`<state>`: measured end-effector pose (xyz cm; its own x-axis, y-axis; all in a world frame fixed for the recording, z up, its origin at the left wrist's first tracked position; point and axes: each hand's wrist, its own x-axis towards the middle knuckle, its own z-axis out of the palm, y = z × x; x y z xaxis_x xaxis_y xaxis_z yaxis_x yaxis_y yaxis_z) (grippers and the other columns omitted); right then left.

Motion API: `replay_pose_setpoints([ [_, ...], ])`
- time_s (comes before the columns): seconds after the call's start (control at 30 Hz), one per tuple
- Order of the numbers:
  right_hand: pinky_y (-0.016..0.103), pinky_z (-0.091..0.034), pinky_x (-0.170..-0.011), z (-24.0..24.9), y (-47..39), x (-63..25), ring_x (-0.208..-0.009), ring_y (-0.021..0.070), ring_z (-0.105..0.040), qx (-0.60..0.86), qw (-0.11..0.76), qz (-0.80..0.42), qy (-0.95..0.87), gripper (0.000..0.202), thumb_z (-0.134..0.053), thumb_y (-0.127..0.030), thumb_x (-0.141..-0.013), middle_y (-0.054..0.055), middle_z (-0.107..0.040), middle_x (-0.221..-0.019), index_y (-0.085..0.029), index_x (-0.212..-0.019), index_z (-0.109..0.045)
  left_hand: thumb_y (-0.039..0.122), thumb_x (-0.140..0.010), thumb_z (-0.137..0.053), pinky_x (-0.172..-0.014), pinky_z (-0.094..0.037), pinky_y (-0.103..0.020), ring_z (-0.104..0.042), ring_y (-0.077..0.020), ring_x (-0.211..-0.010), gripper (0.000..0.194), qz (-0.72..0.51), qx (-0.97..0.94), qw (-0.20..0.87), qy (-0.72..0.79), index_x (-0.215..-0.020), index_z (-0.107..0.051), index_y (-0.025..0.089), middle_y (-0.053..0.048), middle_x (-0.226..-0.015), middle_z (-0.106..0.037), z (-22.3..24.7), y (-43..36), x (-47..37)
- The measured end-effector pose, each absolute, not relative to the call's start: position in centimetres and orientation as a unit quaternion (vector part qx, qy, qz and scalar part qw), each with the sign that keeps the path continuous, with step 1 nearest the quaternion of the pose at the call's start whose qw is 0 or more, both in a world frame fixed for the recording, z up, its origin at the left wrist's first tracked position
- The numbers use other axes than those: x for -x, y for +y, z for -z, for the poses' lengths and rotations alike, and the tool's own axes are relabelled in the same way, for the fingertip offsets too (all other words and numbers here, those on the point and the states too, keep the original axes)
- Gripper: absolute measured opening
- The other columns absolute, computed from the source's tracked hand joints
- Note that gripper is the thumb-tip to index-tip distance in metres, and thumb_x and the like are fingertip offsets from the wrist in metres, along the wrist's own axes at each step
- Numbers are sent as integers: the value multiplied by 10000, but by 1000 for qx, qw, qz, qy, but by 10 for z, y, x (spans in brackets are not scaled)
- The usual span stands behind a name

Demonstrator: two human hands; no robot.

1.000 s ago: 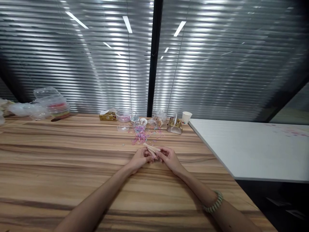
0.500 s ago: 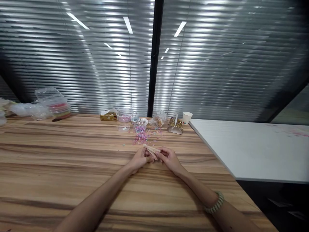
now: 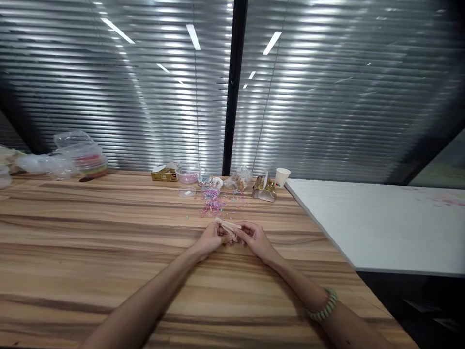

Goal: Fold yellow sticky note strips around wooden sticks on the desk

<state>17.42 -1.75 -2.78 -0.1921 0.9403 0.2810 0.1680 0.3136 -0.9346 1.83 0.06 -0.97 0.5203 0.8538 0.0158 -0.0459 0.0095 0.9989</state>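
From the head view, two bare hands meet over the wooden surface [image 3: 109, 242], close to the middle. The left hand [image 3: 210, 237] has its fingers closed around one side of some pale, thin sticks [image 3: 228, 224], and the right hand [image 3: 255, 238] pinches the other side between thumb and fingers. The sticks are up between the two hands, leaning a bit, and the lower part is too small and hidden to see well. A green bead bracelet [image 3: 324, 307] is on the right arm. Just past the hands is a messy pile of tiny pink and purple bits [image 3: 212, 206]. Farther back are a clear lid [image 3: 186, 192], a gold box [image 3: 164, 174], a shiny gold packet [image 3: 264, 190] and, beside it, a white paper cup [image 3: 282, 177] standing up.
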Motion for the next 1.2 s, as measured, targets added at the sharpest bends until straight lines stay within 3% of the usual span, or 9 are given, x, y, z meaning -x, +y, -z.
replay_pose_setpoints([
  [0.77, 205, -368, -460, 28, -16, -176, -498, 91, -456, 418, 481, -410, -652, 327, -567, -414, -754, 23, -579, -645, -123, -892, -621, 253, -600, -724, -601, -405, -220, -569, -138, -681, 301, -366, -590, 645, 319, -831, -607, 99, -71, -752, -642, 14, 3, -16],
  [1.2, 206, -384, -457, 29, -15, -177, -505, 96, -479, 421, 478, -404, -657, 309, -561, -398, -760, 32, -601, -663, -124, -889, -621, 311, -641, -696, -609, -405, -230, -548, -124, -645, 327, -368, -599, 639, 311, -872, -605, 98, -70, -758, -631, 15, 4, -15],
])
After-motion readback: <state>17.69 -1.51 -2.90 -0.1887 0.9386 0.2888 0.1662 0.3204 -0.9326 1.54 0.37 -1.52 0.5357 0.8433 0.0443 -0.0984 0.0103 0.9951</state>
